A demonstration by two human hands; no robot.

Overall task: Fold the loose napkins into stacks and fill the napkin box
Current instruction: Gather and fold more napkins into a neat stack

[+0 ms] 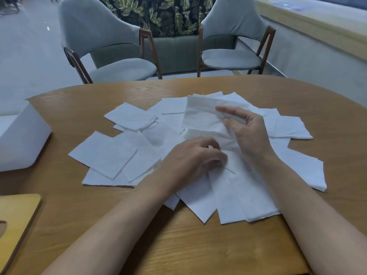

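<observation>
Several loose white napkins (105, 153) lie spread in an overlapping heap across the middle of the wooden table (198, 245). My right hand (246, 132) pinches one napkin (200, 116) between thumb and fingers and lifts its far part off the heap. My left hand (190, 159) has its fingers curled, gripping the near part of the same napkin against the pile. The white napkin box (21, 139) stands at the table's left edge, apart from both hands.
A wooden lid (15, 221) with a cut-out slot lies at the near left corner of the table. Two grey chairs (111, 50) (234, 40) stand beyond the far edge. A low ledge (317, 26) runs along the right.
</observation>
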